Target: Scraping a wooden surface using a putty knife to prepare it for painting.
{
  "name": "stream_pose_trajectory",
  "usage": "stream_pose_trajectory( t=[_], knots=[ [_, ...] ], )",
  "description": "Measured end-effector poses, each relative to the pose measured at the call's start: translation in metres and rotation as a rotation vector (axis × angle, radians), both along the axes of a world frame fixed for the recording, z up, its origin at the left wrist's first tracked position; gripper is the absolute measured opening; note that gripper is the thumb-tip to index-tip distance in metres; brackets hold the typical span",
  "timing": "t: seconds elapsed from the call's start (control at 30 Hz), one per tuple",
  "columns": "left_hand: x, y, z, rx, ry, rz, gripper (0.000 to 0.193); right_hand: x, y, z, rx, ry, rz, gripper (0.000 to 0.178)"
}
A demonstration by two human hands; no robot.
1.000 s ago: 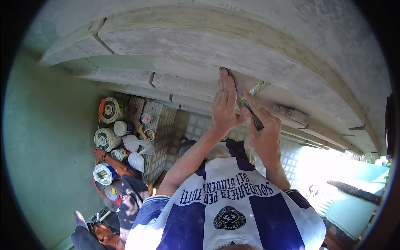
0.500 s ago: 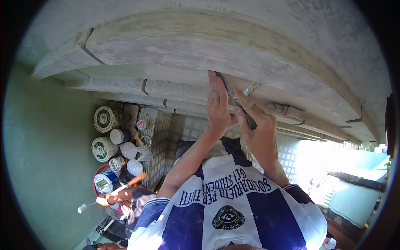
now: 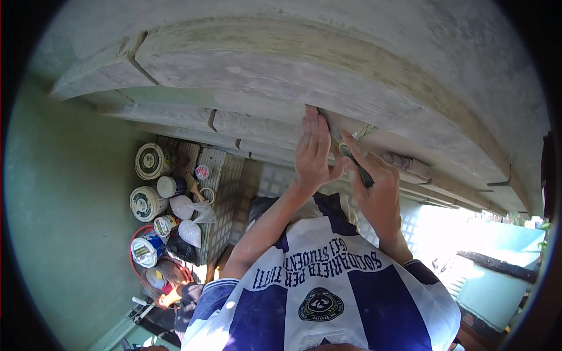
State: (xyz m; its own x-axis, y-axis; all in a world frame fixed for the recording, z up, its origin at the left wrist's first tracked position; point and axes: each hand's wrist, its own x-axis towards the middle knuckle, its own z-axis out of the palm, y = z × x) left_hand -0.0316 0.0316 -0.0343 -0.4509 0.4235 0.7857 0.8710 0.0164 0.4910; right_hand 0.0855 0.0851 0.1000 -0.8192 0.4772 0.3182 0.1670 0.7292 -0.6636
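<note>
We'd guess the dark-handled scraper (image 3: 345,150) is light and stiff, best held by its handle, as our right hand (image 3: 377,176) pinches it, left hand (image 3: 314,153) flat alongside, fingers together

Buckets (image 3: 148,203) near green wall (image 3: 70,193); filled plastic bags (image 3: 189,233) beside.

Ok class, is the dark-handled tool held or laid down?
Held: the right hand grips the tool by its handle, and the left hand lies alongside its blade.
</note>
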Motion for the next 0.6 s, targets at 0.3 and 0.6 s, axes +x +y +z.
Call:
stream_pose_trajectory(
  t=[0.3, 0.6],
  knots=[
    [-0.005, 0.001, -0.001, 0.009, 0.032, 0.051, 0.085, 0.001, -0.001, 0.008, -0.025, -0.089, -0.005, 0.046],
    [-0.008, 0.014, 0.001, 0.154, -0.058, 0.143, 0.082, -0.009, 0.003, -0.005, -0.075, 0.004, 0.020, 0.049]
  ],
)
